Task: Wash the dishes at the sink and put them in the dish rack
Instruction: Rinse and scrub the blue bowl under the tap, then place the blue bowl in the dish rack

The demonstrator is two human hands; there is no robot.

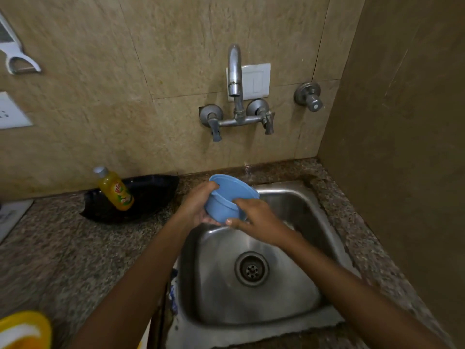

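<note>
You held the blue bowl [227, 200] tilted above the sink's [297, 197] back-left corner, mouth turned away from you, left hand [198, 205] cupping its near side, right hand [254, 220] gripping its base, both directly beneath the dry tap [235, 71].

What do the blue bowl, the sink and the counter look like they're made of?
Blue bowl: likely plastic, with an even matte colour and a thin moulded rim. Sink: stainless steel by its look, brushed grey with soft reflections. Counter: probably polished granite, since it is speckled brown and grey, though a stone-look laminate is possible.
</note>
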